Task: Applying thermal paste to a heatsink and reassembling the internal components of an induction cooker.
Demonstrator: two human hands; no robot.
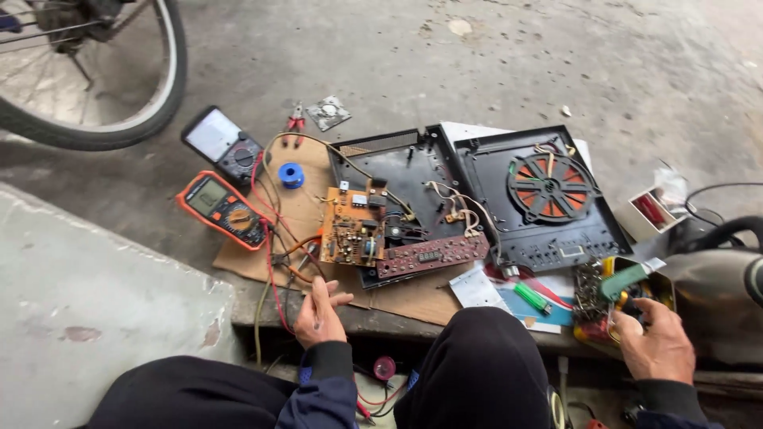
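Observation:
My left hand (318,312) hovers over the front edge of a cardboard sheet (413,298), fingers loosely curled around a thin metal probe, close to red test leads (274,274). My right hand (656,343) reaches into a small box of screws and parts (592,290) at the right, fingers closing on something small there. An opened induction cooker (477,199) lies between them, with a brown circuit board (352,226), a narrow red control board (433,256) and an orange-black coil (551,187).
An orange multimeter (222,210) and a black analog meter (223,145) lie at the left, by a blue solder spool (291,175). A bicycle wheel (151,95) stands at top left. A green lighter (531,298) lies on papers. A concrete step (95,286) is at left.

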